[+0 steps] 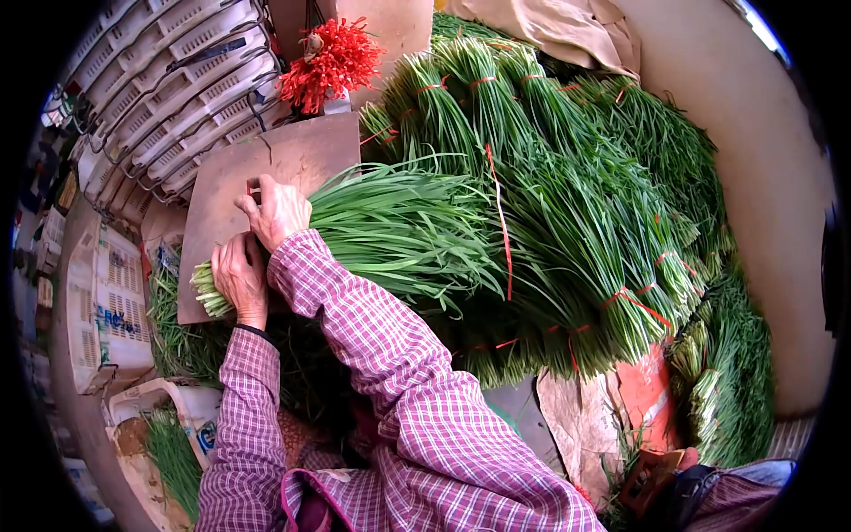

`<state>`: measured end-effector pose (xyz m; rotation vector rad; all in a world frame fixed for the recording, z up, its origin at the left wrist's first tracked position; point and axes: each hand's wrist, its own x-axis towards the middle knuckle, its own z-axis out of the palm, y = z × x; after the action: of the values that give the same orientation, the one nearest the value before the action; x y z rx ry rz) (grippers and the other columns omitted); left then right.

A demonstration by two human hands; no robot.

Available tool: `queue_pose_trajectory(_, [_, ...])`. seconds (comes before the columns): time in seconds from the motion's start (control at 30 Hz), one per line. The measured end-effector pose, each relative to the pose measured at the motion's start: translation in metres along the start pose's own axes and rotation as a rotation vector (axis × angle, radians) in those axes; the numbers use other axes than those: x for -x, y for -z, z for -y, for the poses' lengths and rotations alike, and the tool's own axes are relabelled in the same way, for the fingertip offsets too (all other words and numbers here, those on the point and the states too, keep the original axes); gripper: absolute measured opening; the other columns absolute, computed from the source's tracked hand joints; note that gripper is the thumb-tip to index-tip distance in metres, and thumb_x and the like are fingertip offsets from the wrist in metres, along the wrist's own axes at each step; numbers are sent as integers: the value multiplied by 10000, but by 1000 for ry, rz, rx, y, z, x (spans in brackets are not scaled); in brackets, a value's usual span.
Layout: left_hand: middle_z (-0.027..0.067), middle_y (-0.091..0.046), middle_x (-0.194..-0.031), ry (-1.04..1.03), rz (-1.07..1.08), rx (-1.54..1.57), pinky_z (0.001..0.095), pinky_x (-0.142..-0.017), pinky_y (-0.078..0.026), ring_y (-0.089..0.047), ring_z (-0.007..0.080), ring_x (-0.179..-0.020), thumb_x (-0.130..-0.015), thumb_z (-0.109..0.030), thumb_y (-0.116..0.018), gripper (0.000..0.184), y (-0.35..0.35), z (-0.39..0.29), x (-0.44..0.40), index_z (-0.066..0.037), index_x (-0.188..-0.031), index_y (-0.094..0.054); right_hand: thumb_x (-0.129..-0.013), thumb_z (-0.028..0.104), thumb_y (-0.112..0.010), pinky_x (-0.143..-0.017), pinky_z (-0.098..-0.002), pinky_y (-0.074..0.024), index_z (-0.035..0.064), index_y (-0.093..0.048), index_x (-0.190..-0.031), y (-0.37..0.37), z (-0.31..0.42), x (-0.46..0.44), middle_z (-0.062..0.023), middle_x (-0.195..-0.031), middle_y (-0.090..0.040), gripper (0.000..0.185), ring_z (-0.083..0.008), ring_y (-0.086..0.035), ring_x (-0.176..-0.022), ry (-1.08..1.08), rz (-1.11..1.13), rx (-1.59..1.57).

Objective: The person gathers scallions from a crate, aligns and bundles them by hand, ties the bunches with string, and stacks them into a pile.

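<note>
A loose bunch of long green leafy stalks (pixel 399 230) lies across a flat brown board (pixel 213 204), its pale cut ends pointing left. My left hand (pixel 239 279) is wrapped round the bunch near those pale ends. Just above and to the right, my right hand (pixel 277 213) is closed in a pinch on a small piece of red tie (pixel 253 188), with its palm beside the stalks. Part of the tie is hidden by the fingers. A cluster of red ties (pixel 330 66) hangs beyond the board's top edge.
Tied green bunches (pixel 567 204) are piled at the right, beside a pale wall (pixel 753 177). Stacked white crates (pixel 177 89) stand at the upper left, another crate (pixel 111 306) below. A beige cloth (pixel 567 27) lies at the top. Another person's sleeve (pixel 736 501) shows at the bottom right.
</note>
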<state>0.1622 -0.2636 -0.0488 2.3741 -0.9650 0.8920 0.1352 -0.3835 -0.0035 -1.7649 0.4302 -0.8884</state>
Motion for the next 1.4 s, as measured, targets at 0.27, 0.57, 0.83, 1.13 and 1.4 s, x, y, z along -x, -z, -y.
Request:
queue_pose_trajectory(0.27, [141,-612,-880,-55,-51,80,436,-929,-377,-570,294,-900,-830,-202,-564,237,3,0,5,-6,-962,-581,-793,191,-611,-689,-451,-501,44,-652,-823,-9,1,25,-182,-796,-641,156,-355,-623,-782,93,152,325])
queue_pose_trajectory(0.57, [133,-578,-1084,148,-180,462,378,-918,-418,-547,263,-1033,-878,-70,-553,203,113,-23,29,15,-1062,-566,-918,135,-496,-516,-271,-501,14,-546,-879,-2,-4,33,-76,-736,-642,137,-150,-627,-578,-80,209,-414])
queue_pose_trajectory(0.83, [201,-668,-909,1163,762,2121,380,-688,-558,-666,316,-780,-925,-631,-270,790,119,-2,106,70,-1120,-578,-943,184,-507,-450,-197,-411,58,-528,-931,74,78,59,4,-729,-553,128,-60,-479,-495,-132,352,-1020])
queue_pose_trajectory(1.13, [223,-578,-1153,768,658,2419,411,-840,-535,-599,349,-1018,-887,-556,-454,722,120,4,53,37,-1297,-422,-934,153,-513,-486,-221,-435,22,-582,-900,100,164,122,-26,-686,-601,152,-86,-549,-526,117,1212,-528])
queue_pose_trajectory(1.4, [106,-623,-1109,539,118,1762,297,-854,-511,-622,219,-944,-761,-396,-682,607,179,48,-54,8,-1192,-546,-933,111,-533,-536,-208,-474,24,-582,-930,66,118,99,-30,-759,-619,100,-80,-561,-570,-165,584,-707])
